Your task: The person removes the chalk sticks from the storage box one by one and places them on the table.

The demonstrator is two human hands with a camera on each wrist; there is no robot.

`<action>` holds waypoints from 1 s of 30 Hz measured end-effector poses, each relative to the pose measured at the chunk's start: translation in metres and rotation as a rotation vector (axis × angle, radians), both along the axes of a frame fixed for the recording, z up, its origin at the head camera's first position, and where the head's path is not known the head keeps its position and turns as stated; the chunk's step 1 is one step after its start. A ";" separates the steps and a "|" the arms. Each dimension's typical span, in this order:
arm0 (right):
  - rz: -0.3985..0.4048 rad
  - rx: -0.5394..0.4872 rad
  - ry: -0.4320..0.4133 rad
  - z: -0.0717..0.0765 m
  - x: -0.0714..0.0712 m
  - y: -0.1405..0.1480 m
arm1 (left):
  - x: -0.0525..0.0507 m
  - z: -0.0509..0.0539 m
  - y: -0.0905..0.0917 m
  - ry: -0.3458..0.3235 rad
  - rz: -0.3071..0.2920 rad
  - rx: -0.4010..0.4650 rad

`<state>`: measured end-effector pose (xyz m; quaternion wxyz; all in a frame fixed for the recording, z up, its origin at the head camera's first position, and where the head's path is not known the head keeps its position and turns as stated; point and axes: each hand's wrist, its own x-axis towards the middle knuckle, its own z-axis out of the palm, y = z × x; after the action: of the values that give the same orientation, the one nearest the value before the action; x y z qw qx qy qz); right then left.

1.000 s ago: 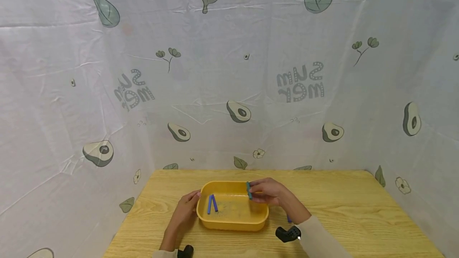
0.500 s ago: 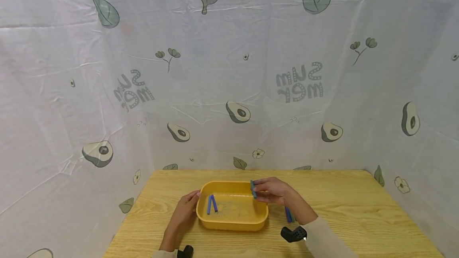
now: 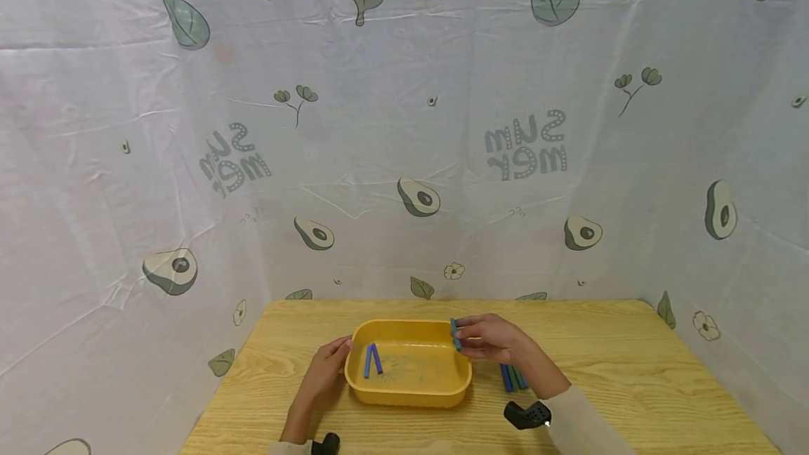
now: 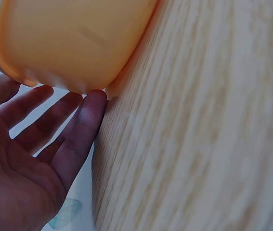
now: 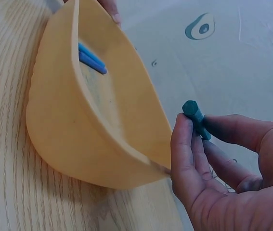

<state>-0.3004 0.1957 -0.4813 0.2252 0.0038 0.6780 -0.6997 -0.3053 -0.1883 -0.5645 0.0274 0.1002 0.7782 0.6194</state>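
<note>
A yellow tray (image 3: 407, 399) stands on the table, with a blue stick (image 3: 368, 361) and a purple stick (image 3: 377, 359) lying inside at its left. My left hand (image 3: 325, 371) touches the tray's left end; in the left wrist view the fingertips of that hand (image 4: 35, 139) rest along the tray wall (image 4: 73, 43). My right hand (image 3: 496, 339) pinches a teal stick (image 3: 456, 335) above the tray's right rim. In the right wrist view the teal stick (image 5: 194, 115) is between thumb and fingers of the right hand (image 5: 237, 168), beside the rim.
Several blue and green sticks (image 3: 514, 378) lie side by side on the wooden table (image 3: 600, 364), right of the tray and partly behind my right forearm. A patterned sheet (image 3: 354, 160) hangs behind the table and at both sides.
My right hand has moved right with the teal stick, from over the tray's inside to its right rim. More of the sticks on the table show. My left hand stays at the tray.
</note>
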 end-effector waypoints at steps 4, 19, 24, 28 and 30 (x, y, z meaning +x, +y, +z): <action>-0.008 0.000 0.001 -0.004 0.000 0.007 | 0.000 0.000 0.001 0.000 -0.002 0.007; -0.008 0.005 0.019 -0.011 0.007 0.031 | 0.001 0.001 0.001 0.002 -0.005 0.011; -0.012 -0.020 0.008 -0.014 0.010 0.037 | 0.002 0.001 0.000 0.002 -0.006 0.002; -0.011 -0.026 0.004 -0.018 0.011 0.044 | 0.002 0.001 0.001 0.000 -0.011 0.004; -0.006 -0.023 0.009 -0.020 0.012 0.048 | 0.001 0.001 0.000 0.005 -0.013 0.000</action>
<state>-0.2882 0.2436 -0.5017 0.2202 0.0000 0.6707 -0.7083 -0.3039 -0.1881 -0.5637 0.0292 0.1067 0.7777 0.6188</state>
